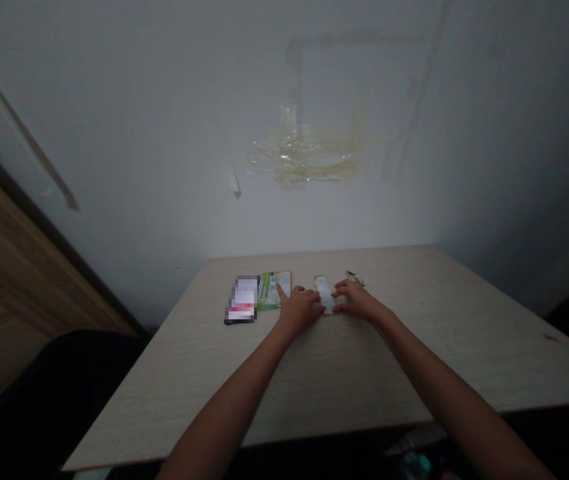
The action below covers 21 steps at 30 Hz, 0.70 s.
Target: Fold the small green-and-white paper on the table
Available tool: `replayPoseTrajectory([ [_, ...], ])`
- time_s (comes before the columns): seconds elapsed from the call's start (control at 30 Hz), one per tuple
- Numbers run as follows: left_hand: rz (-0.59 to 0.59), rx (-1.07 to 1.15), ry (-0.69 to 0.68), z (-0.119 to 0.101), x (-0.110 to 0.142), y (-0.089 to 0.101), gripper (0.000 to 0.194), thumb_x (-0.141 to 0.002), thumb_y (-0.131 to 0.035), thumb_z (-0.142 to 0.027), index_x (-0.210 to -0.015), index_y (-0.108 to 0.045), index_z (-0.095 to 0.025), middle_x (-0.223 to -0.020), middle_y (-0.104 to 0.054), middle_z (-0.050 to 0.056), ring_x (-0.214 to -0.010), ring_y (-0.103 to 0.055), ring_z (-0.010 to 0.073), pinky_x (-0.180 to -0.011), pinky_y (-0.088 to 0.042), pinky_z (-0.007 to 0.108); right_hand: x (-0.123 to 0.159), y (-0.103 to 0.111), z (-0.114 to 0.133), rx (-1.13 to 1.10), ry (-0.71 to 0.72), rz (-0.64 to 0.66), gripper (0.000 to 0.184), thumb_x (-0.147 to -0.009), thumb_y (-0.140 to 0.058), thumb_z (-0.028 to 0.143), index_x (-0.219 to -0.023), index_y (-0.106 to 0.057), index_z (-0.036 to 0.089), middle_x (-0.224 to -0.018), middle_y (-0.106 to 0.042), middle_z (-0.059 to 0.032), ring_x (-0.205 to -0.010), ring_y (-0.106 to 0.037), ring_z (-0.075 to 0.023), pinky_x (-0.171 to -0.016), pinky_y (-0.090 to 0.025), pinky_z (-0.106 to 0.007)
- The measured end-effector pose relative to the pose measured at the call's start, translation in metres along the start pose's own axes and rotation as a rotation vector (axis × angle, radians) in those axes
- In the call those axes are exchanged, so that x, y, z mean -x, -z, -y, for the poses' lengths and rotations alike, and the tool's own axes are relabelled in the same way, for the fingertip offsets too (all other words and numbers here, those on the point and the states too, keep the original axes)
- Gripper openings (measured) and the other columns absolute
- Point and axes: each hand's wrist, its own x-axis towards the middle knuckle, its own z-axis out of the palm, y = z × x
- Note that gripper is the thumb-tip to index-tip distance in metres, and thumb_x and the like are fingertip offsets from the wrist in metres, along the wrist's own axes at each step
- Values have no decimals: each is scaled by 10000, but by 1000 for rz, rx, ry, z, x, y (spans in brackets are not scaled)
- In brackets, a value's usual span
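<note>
A narrow whitish strip of folded paper or packet (325,297), with yellow-green edges, lies on the table between my hands. My left hand (298,311) grips its left edge with thumb and fingers, while one outer finger sticks out over a green and white printed packet (270,288). From the other side, my right hand (358,301) has its bent fingers and thumb on the strip's right edge. Just behind the right hand lies a small dark and pale piece (355,276), partly hidden by it. Fine print on the strip is too small to read.
A phone (242,300) with a lit, blurred screen lies left of the green packet. The pale wooden table (384,393) meets a grey wall with clear tape (314,157) on it. Dark furniture (59,380) and a wooden panel (19,247) stand at the left.
</note>
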Motion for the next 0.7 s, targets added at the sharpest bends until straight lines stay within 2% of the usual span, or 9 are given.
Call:
replayPoseTrajectory([
  [0.23,15,-40,10,-3,-1,0,294,-871,-572,-511,-1101,-650,-347,-1197,-692,-2,-1245,-483,317,-1010,124,820,1,7,8,44,4,43,422,-670,-827,330,-1053,-730,182,-1231,-601,-137,-1191,-536,-277,-1044,-384,-401],
  [0.47,26,-27,9,-2,-1,1,317,-848,-590,-544,-1094,-655,-355,-1202,-689,-10,-1240,-487,314,-1022,121,810,1,7,4,43,20,66,431,-678,-818,332,-1072,-725,183,-1270,-586,-144,-1216,-519,-279,-1059,-366,-416],
  [0.7,105,-35,34,-3,-1,7,408,-826,-585,-606,-1152,-631,-363,-1279,-651,9,-1273,-457,330,-1044,68,806,3,6,-1,-24,24,70,412,-679,-811,324,-1071,-727,228,-1298,-578,-121,-1242,-503,-292,-1073,-356,-464],
])
